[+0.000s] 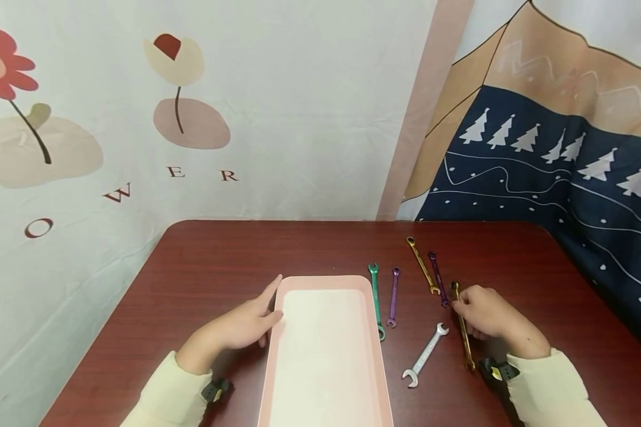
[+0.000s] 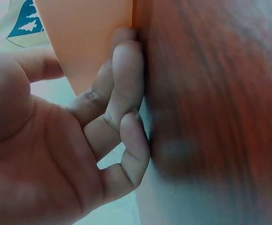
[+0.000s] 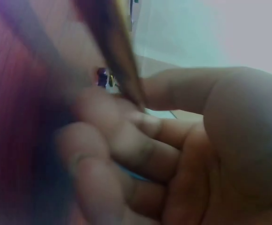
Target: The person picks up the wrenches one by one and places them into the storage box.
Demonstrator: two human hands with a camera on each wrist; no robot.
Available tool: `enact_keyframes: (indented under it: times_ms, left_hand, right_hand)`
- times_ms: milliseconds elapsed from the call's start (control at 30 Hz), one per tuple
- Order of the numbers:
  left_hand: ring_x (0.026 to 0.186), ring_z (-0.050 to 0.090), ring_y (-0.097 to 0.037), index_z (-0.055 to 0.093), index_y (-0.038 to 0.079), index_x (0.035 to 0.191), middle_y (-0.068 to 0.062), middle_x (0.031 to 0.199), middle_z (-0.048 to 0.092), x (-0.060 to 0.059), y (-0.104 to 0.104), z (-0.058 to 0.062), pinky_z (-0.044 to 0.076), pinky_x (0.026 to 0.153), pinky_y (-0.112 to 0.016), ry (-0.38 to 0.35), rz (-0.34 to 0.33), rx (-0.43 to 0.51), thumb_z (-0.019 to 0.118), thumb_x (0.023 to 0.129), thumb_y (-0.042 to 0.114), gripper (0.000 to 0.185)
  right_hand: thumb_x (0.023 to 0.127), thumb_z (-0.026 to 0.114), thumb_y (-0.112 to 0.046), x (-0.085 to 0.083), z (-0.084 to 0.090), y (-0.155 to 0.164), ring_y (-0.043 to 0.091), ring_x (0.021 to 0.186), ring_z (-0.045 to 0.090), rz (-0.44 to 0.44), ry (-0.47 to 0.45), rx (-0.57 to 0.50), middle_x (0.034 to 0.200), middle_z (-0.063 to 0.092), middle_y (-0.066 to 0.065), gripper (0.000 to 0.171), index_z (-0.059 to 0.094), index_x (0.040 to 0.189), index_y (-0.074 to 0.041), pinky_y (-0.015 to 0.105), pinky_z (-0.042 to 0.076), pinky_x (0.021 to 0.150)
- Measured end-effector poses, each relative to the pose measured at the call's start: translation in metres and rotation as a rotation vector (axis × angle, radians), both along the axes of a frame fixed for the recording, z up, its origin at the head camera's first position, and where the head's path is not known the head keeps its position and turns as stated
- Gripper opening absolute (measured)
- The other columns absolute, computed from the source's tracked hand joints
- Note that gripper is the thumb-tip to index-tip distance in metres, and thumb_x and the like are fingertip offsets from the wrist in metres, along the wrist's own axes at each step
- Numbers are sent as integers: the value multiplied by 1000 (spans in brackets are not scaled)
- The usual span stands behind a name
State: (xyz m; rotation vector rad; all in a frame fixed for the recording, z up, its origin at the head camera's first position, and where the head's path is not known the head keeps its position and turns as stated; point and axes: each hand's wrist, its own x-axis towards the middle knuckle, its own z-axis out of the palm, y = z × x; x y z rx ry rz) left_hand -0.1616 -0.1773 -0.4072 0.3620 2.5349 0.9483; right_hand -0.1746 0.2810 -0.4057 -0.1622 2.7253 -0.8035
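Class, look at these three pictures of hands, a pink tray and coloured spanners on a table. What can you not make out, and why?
- Head view: the near end of the pink tray is cut off by the bottom edge.
- Head view: the right hand covers part of the gold spanner, so the grip is unclear.
- Right wrist view: that spanner is blurred.
- Left wrist view: the left hand hides much of the tray.

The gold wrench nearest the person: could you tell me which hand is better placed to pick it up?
The right hand: its fingers already curl over the gold wrench. The left hand rests against the pink tray, across from it.
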Motion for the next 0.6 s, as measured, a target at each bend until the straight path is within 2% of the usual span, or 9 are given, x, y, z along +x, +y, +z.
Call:
enact_keyframes:
  times_ms: [100, 233, 433, 500, 600]
  left_hand:
    - [57, 61, -18, -1, 16, 162, -6, 57, 60, 0, 0, 0, 49, 84, -33, 1, -9, 16, 49, 104, 25, 77]
    - [57, 61, -19, 0, 16, 162, -6, 57, 60, 0, -1, -1, 48, 75, -30, -9, -10, 40, 49, 104, 24, 76]
    - [52, 62, -24, -3, 24, 162, -11, 65, 62, 0, -2, -3, 58, 51, -36, -126, 22, 167, 48, 105, 23, 76]
    - [54, 63, -25, -4, 27, 161, -12, 70, 63, 0, -2, -3, 59, 49, -39, -163, 33, 205, 47, 105, 23, 77]
    - [56, 63, -25, -5, 26, 161, -12, 73, 63, 0, -2, -5, 60, 50, -40, -179, 35, 227, 47, 105, 22, 77]
  right_hand:
    - [100, 51, -12, -1, 2, -1, 15, 46, 52, 2, 54, -21, 54, 55, 2, 31, 55, 70, -7, 28, 48, 42]
    - [100, 50, -13, -3, 5, -5, 15, 46, 51, -1, 82, -67, 54, 54, 2, 31, 56, 71, -7, 27, 47, 42]
    - [102, 52, -16, -3, 10, -13, 17, 50, 55, -24, 87, -167, 55, 56, 5, 29, 58, 76, -5, 28, 53, 46]
    - [102, 52, -17, -3, 11, -15, 17, 52, 58, -27, 89, -192, 56, 58, 5, 28, 58, 78, -4, 28, 56, 48]
    - [103, 53, -18, -1, 12, -19, 18, 54, 62, -25, 94, -223, 59, 62, 6, 28, 58, 80, -4, 28, 59, 49]
